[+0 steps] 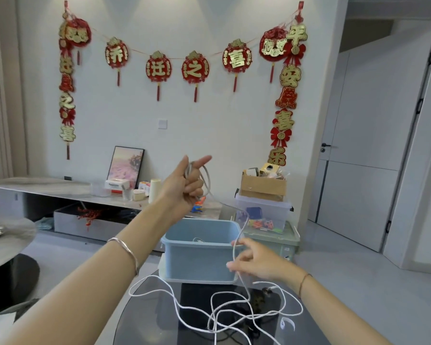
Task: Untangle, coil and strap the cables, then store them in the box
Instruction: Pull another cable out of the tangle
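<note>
Left hand (184,185) raised high, fist closed round coiled loops of white cable (237,310), likely keeping turns together. Right hand (251,257) pinched slack strand, guiding. Remainder tangled on bench (144,319) before blue box (199,260).

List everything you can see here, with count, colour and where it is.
cable: one, white, loose tangle on the dark table, one end raised into both hands
box: one, light blue, open, far edge of the table
strap: one, white, on the table, right of the tangle
table: one, dark, glossy, nearest the camera
cardboard box: one, brown, atop clear bins behind
picture: one, pink, black-framed, leaning on the wall
decorations: several, red and gold, on the wall
left hand: raised, closed on cable loops
right hand: lower, pinching the cable
</note>
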A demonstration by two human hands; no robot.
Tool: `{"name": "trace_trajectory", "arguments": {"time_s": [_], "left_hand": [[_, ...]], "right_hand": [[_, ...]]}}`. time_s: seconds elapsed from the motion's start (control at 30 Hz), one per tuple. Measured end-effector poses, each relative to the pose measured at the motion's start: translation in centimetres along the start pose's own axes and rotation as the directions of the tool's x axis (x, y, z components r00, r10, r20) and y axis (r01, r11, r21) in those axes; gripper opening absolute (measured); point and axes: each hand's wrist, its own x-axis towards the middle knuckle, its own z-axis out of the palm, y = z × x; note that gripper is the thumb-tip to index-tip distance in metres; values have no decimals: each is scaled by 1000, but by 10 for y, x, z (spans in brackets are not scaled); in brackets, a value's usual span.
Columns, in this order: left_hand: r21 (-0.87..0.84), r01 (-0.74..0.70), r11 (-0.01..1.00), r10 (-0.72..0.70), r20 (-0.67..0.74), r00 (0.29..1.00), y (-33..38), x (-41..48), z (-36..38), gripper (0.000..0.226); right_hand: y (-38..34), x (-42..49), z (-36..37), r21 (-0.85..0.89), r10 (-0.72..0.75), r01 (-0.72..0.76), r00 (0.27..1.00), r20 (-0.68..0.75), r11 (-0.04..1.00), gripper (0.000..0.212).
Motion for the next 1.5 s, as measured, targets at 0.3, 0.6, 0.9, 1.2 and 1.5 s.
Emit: {"name": "trace_trajectory", "arguments": {"time_s": [0.3, 0.6, 0.9, 1.2, 1.5], "left_hand": [[63, 147, 987, -147, -1, 989, -44, -2, 2, 44], [285, -119, 951, 173, -172, 970, -46, 10, 6, 37], [892, -108, 439, 91, 76, 993, -60, -17, -19, 53], [758, 122, 640, -450, 241, 860, -51, -31, -2, 56], [-55, 165, 985, -139, 313, 939, -31, -12, -2, 47]], "right_hand": [[-37, 15, -7, -58, -168, 182, 676, -718, 982, 118], [-47, -6, 17, -122, -302, 284, 937, -173, 951, 27], [-66, -21, -11, -408, -508, 338, 739, -443, 848, 42], [-66, 10, -34, 8, -414, 534, 665, -621, 845, 48], [-61, 21, 9, 383, -133, 263, 933, -333, 886, 53]]}}
